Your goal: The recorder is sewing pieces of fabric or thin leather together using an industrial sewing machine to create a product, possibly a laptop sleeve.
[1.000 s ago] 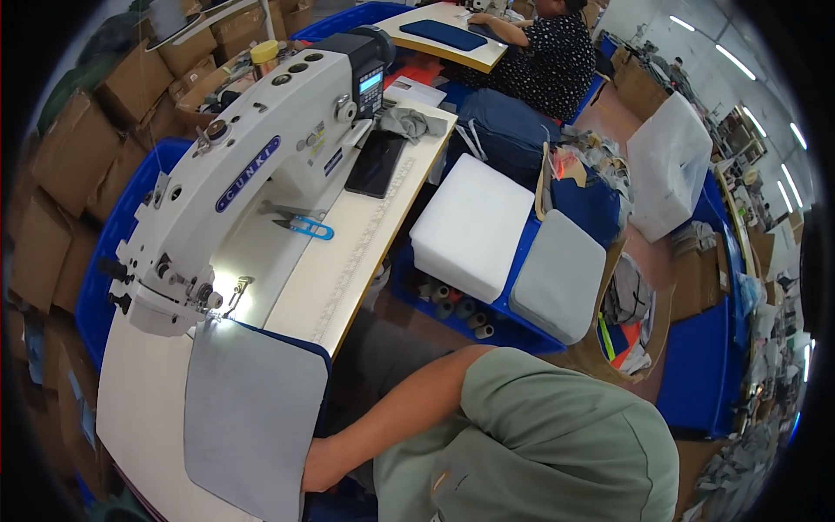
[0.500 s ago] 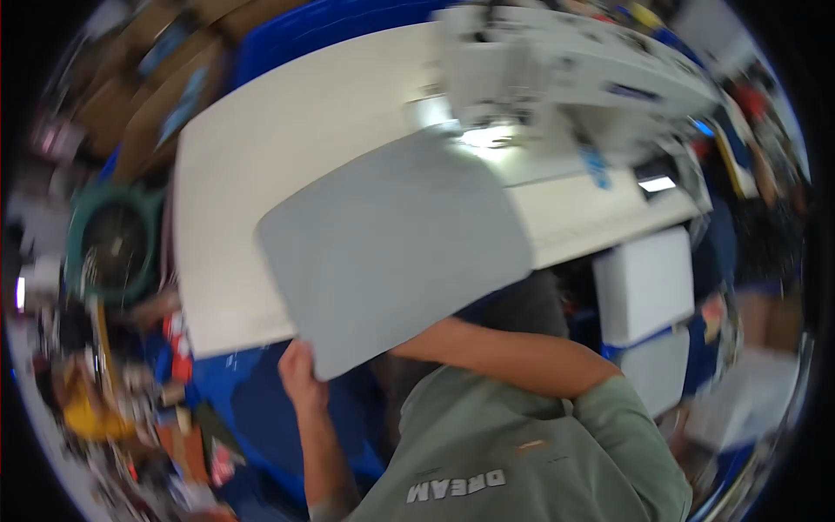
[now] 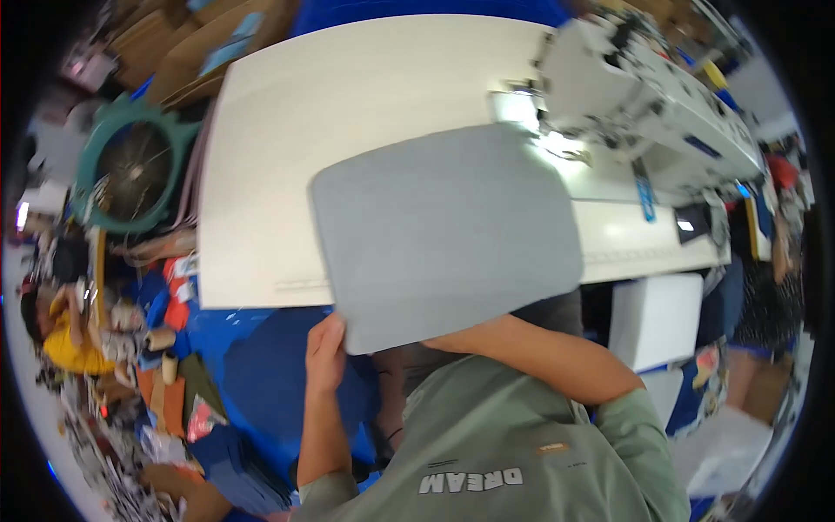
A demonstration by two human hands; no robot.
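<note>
A flat grey sheet with rounded corners (image 3: pixel 448 235), a mat or fabric panel by its look, slants over the front edge of the white sewing table (image 3: pixel 261 200). My left hand (image 3: pixel 326 342) is closed on its near left corner, thumb along the edge. My right forearm (image 3: pixel 539 352) reaches in under the sheet's near edge; the hand itself is hidden beneath, so its fingers do not show. The sheet's far right corner lies close to the lit needle area of a white sewing machine (image 3: pixel 591 74). Whether it touches the presser foot I cannot tell.
A blue-handled tool (image 3: pixel 643 190) hangs at the machine. A green round fan (image 3: pixel 132 165) stands left of the table, with cardboard boxes (image 3: pixel 174 52) behind. White boxes (image 3: pixel 657 317) stand at the right. A person in yellow (image 3: pixel 74 344) sits far left.
The view has swung, so table, machine and sheet sit further right in the picture and the blur has lessened. My left hand keeps its hold on the sheet's corner.
</note>
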